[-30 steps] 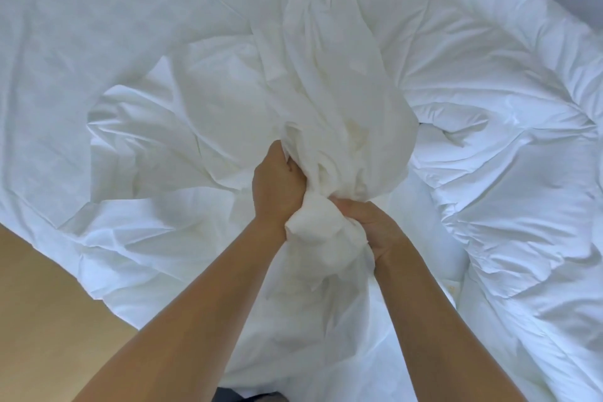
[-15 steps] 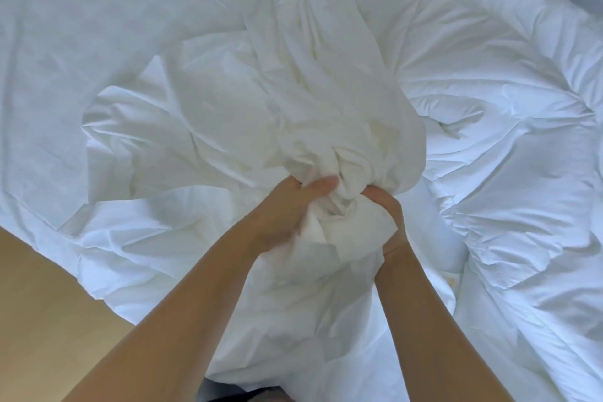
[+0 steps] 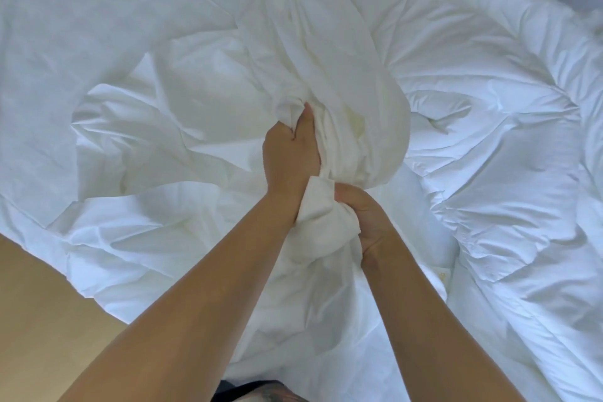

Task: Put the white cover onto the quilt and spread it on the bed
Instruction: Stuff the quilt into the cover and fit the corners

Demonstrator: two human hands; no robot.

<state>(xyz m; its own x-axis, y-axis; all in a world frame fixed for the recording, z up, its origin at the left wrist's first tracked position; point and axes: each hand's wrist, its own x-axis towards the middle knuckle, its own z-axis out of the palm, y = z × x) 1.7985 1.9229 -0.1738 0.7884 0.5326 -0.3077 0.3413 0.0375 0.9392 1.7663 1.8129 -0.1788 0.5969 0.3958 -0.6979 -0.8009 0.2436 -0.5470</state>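
**Head view, looking down over the near edge of the bed.**

The bed point(image 3: 81, 26), sheeted in white, fills most of the view. A wedge of wooden floor point(image 3: 49, 320) shows at lower left.

The quilt point(image 3: 489, 157) lies heaped and puffy on the right half of the bed, creased rather than spread.

The white cover point(image 3: 163, 127) lies crumpled across the middle and over the near edge. A gathered rope of it rises from your hands toward the top of the view, against the quilt's left flank. Whether any of the quilt is inside the cover cannot be told.

Your left hand point(image 3: 290, 157) is closed around this rope, fingers curled into the folds.

Your right hand point(image 3: 368, 219), just below it and touching it, is clamped on a wad of the same cloth.

Step in hand, as judged: you are gathering the cover hand over hand, probably to reach its opening or a far corner. The covering itself looks barely begun.

The next move calls for:
- one hand anchoring the bunch while the other takes a fresh grip farther up;
- loose folds kept from slipping out of the fists;
- the opening turned toward the quilt before any corner is fed in.
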